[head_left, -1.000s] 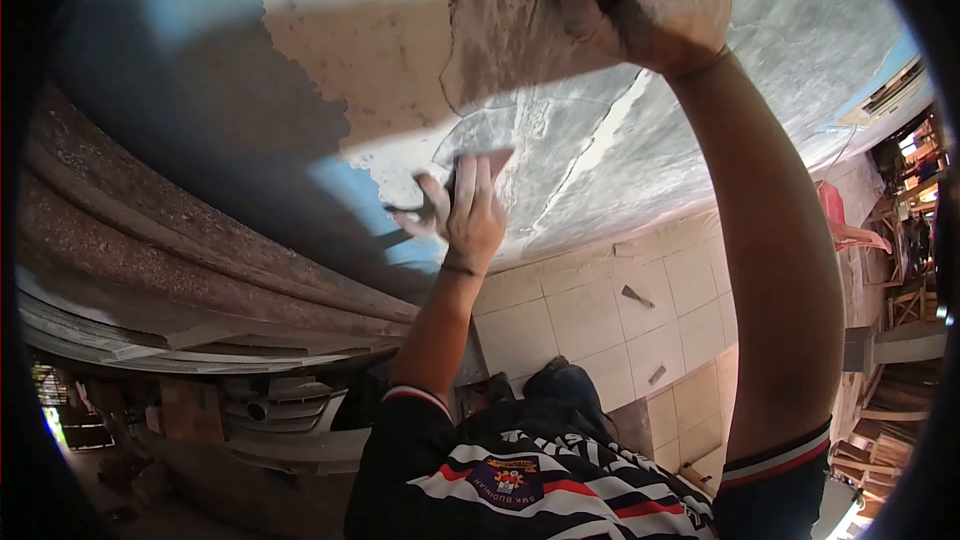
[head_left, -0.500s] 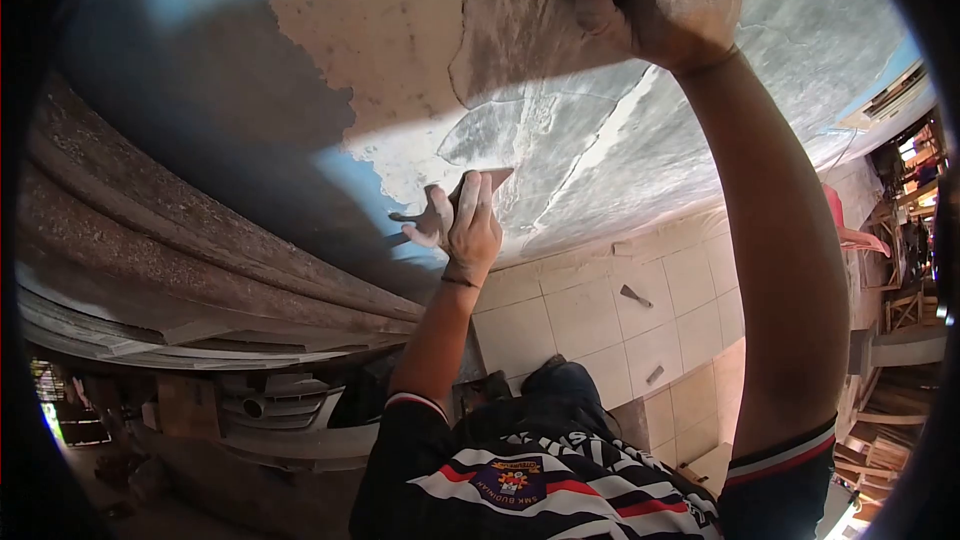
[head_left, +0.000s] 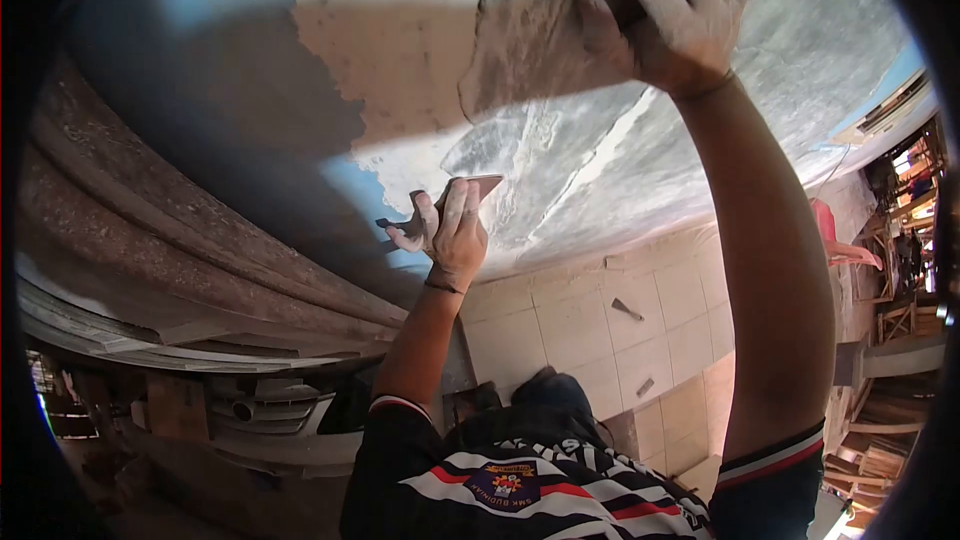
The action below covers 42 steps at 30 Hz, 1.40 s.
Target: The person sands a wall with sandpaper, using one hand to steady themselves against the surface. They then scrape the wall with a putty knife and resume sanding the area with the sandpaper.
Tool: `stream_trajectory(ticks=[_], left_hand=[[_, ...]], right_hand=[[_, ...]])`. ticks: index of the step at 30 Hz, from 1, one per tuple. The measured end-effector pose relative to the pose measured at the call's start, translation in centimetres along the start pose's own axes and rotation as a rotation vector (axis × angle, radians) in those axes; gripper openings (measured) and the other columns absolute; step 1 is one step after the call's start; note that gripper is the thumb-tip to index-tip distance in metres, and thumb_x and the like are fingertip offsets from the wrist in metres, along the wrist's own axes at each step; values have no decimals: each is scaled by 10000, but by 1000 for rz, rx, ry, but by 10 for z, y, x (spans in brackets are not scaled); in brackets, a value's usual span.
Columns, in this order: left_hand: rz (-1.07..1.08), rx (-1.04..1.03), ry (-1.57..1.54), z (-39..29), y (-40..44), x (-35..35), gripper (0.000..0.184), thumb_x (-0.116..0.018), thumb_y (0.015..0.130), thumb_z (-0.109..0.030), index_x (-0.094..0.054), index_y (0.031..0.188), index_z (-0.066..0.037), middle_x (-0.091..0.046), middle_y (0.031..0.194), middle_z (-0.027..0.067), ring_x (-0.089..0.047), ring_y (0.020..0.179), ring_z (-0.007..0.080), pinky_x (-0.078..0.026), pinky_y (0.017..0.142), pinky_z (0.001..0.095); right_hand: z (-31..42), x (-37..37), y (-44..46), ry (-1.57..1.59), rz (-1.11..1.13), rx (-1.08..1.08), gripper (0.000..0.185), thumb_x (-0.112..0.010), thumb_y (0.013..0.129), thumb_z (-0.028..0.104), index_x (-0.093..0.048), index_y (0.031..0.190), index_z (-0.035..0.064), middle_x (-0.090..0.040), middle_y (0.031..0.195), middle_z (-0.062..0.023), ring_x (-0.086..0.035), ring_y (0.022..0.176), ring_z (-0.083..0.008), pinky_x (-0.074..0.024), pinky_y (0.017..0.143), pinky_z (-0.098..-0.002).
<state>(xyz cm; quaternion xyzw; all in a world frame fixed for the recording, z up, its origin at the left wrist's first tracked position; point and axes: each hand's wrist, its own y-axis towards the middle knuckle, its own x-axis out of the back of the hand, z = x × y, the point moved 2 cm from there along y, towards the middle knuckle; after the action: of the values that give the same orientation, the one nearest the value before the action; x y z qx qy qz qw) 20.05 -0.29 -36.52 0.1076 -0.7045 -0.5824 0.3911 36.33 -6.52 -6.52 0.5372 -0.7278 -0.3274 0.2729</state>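
Observation:
A wall (head_left: 400, 60) with blue paint, bare patches and grey, cracked plaster fills the upper part of the view. Against its lower part, my left hand (head_left: 456, 230) presses a flat brownish sanding piece (head_left: 484, 186), with the fingers over it and the thumb out to the left. My right hand (head_left: 680, 15), dusted white, is raised at the top, near the grey plaster. Its fingers are bent, and whatever lies under them is dark and hard to make out. A pale crack line (head_left: 600, 160) runs down the plaster between the two hands.
Below the wall is a tiled floor (head_left: 570, 330) with a scraper (head_left: 627, 309) and a small block (head_left: 645, 387) on it. A pink chair (head_left: 840, 240) and wooden pieces (head_left: 890, 440) stand at the right. A brown ledge (head_left: 180, 210) curves along the left.
My left hand has slid slightly down and left along the wall with the sanding piece. My right hand has shifted a little, its fingers more bent. The view has moved slightly.

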Motion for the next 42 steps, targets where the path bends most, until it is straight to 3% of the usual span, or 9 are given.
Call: stream_trajectory(ticks=[3,6,11,16,23,27,29,35,42], left_hand=[[-76,-57,1,-9,64,24,354,-539,814,-182,-548,1160,-104,-456,1320,25,-168,1333,415,55,971,624],[-78,-13,-18,-15,62,25,328,-554,821,-207,-568,1134,-113,-472,1303,14,-186,1328,411,39,978,612],[-19,-25,-5,-11,-5,3,273,-599,810,-236,-612,1065,-139,-510,1260,-28,-206,1322,409,38,958,633],[-132,-19,-42,-13,76,19,321,-566,827,-301,-596,1096,-128,-490,1268,-15,-158,1314,467,75,958,634],[17,-122,48,-5,-27,-13,286,-564,841,-328,-617,1072,-167,-499,1262,-62,-179,1336,394,77,954,636],[-120,-103,33,-7,32,6,298,-579,831,-327,-602,1078,-163,-523,1239,-52,-206,1324,404,71,947,636],[-153,-53,-14,-10,63,20,304,-582,827,-318,-596,1085,-158,-525,1239,-44,-212,1322,403,68,946,635],[-7,-118,100,1,-17,-5,284,-588,818,-307,-612,1066,-171,-494,1273,-62,-214,1324,392,50,940,652],[-216,-61,58,-2,78,25,312,-557,834,-331,-597,1061,-121,-538,1207,22,-212,1291,470,58,932,648]], right_hand=[[6,9,5,19,91,-72,383,-449,888,418,-620,1126,172,-548,1229,-100,-457,1211,-284,-234,1029,-452],[10,14,8,-25,188,-90,388,-427,893,419,-621,1125,175,-547,1230,-101,-458,1209,-287,-241,1025,-457],[4,9,3,28,83,-75,379,-413,893,407,-623,1122,190,-555,1218,-96,-473,1196,-284,-268,1007,-471],[5,12,8,12,127,-93,383,-404,894,395,-619,1129,182,-557,1216,-90,-473,1196,-280,-245,1023,-461],[3,14,4,31,156,-91,386,-406,894,400,-616,1135,184,-553,1224,-82,-474,1194,-281,-225,1038,-449],[6,14,8,-3,171,-111,370,-419,892,383,-618,1133,185,-549,1229,-84,-471,1197,-281,-226,1038,-452],[-2,0,0,2,3,-25,366,-427,886,374,-620,1127,180,-550,1226,-94,-477,1190,-288,-241,1025,-455],[3,9,3,46,53,-95,363,-435,880,363,-620,1126,172,-556,1214,-103,-484,1183,-298,-262,1005,-470],[5,8,1,37,57,-94,367,-444,875,373,-623,1120,168,-555,1215,-103,-480,1187,-296,-258,1010,-476]])
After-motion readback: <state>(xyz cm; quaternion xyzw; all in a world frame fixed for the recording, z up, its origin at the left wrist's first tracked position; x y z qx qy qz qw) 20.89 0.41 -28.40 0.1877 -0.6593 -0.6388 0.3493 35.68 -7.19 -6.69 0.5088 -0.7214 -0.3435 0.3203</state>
